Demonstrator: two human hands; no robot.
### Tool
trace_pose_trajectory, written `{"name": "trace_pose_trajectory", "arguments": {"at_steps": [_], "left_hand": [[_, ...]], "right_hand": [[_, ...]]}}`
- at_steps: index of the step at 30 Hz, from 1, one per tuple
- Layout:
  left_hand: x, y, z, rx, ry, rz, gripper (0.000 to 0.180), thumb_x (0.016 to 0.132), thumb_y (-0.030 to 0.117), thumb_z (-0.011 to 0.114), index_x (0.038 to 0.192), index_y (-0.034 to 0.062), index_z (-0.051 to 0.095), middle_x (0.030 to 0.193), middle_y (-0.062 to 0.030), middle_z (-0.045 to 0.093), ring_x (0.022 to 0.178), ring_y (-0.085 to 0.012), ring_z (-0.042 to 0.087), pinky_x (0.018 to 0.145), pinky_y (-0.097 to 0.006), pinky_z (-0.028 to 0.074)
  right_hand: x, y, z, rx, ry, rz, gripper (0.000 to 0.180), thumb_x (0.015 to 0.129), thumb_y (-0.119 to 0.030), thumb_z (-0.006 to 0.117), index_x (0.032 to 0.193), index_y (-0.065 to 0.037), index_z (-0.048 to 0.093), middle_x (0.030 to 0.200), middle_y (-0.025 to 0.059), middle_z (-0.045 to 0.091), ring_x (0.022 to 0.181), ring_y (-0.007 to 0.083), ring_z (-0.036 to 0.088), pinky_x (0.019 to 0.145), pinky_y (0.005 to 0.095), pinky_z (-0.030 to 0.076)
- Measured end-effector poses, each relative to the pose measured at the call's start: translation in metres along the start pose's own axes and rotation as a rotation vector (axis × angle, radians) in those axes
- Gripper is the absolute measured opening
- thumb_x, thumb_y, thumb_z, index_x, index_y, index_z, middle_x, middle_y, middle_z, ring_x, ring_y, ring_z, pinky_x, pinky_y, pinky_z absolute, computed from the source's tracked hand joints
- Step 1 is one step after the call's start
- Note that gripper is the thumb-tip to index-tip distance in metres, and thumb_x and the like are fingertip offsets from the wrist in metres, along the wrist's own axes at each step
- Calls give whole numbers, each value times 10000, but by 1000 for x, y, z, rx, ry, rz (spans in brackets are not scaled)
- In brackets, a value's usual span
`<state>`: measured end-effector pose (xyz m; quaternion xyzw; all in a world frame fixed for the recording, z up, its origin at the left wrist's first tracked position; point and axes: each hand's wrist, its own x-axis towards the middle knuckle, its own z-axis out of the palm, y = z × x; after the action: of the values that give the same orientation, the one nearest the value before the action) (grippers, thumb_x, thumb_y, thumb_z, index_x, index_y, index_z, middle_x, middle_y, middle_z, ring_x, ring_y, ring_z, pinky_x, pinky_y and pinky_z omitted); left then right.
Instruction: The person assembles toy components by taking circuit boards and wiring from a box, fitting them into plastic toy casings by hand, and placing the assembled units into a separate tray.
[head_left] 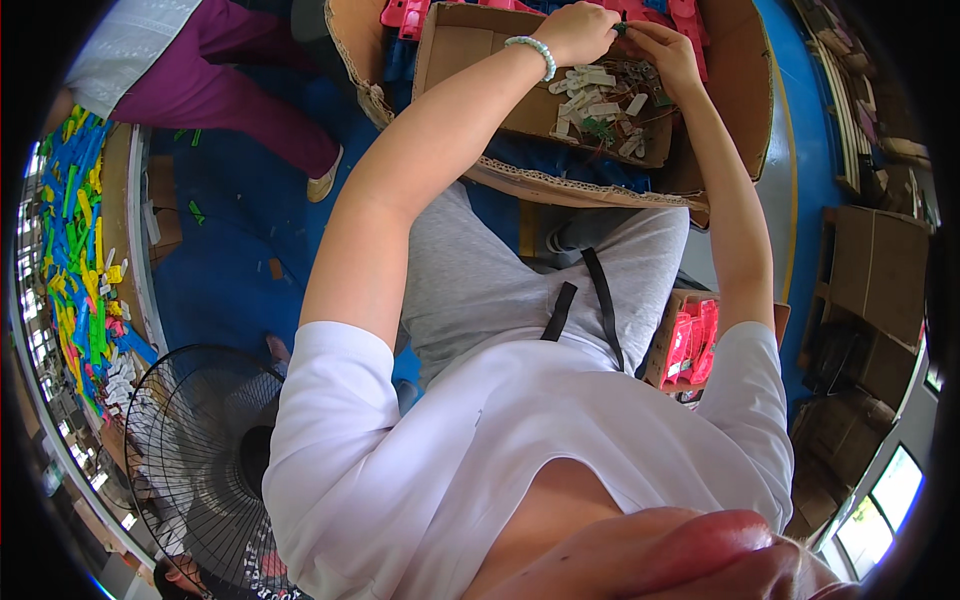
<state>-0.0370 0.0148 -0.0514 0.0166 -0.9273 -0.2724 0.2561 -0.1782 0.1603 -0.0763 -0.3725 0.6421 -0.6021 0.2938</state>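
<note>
Both my hands meet over an open cardboard tray [470, 45] at the top of the head view. My left hand [574, 36], with a beaded bracelet at the wrist, pinches a small dark green piece [621, 28]. My right hand [664, 52] pinches the same piece from the other side; its exact kind is too small to make out. Below them in the tray lie loose white plastic parts [584, 88], green bits [600, 128] and thin reddish wires. The tray rests in a larger cardboard box [735, 110].
Pink plastic parts [408, 16] show in the larger box around the tray. Another box with pink parts [692, 342] stands beside my leg. At left are a black fan [200, 440], a table heaped with colourful pieces [85, 260] and a person in purple trousers [230, 100].
</note>
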Motion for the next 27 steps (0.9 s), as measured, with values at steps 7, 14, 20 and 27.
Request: {"name": "trace_pose_trajectory", "arguments": {"at_steps": [7, 14, 20, 27], "left_hand": [[2, 10, -4, -34, -30, -102, 198, 912, 172, 549, 959, -3, 629, 906, -260, 657, 908, -405, 645, 775, -496, 512], [10, 55, -31, -717, -52, -495, 191, 899, 127, 614, 1018, -21, 606, 912, -208, 674, 911, -364, 664, 757, -409, 522], [8, 11, -8, -403, 213, -105, 202, 885, 113, 626, 1042, -12, 603, 985, -167, 675, 961, -320, 658, 822, -376, 513], [10, 8, -15, -536, 168, -129, 176, 896, 97, 624, 1033, -12, 637, 966, -115, 687, 931, -216, 656, 833, -314, 500]], "right_hand": [[0, 3, -5, -17, 44, 9, 281, 927, -94, 651, 1187, 13, 656, 1068, 67, 694, 927, 134, 665, 816, 258, 544], [-19, -23, 5, 317, 59, 75, 258, 970, -136, 602, 1188, -2, 634, 1013, 75, 690, 863, 179, 674, 758, 320, 556], [-10, -34, 21, 100, 157, -28, 181, 935, -105, 651, 1057, 19, 700, 896, 54, 701, 798, 129, 647, 706, 272, 524], [-12, -45, 24, -149, 221, -179, 138, 905, -93, 681, 968, 22, 721, 871, 50, 700, 784, 113, 621, 692, 250, 499]]}}
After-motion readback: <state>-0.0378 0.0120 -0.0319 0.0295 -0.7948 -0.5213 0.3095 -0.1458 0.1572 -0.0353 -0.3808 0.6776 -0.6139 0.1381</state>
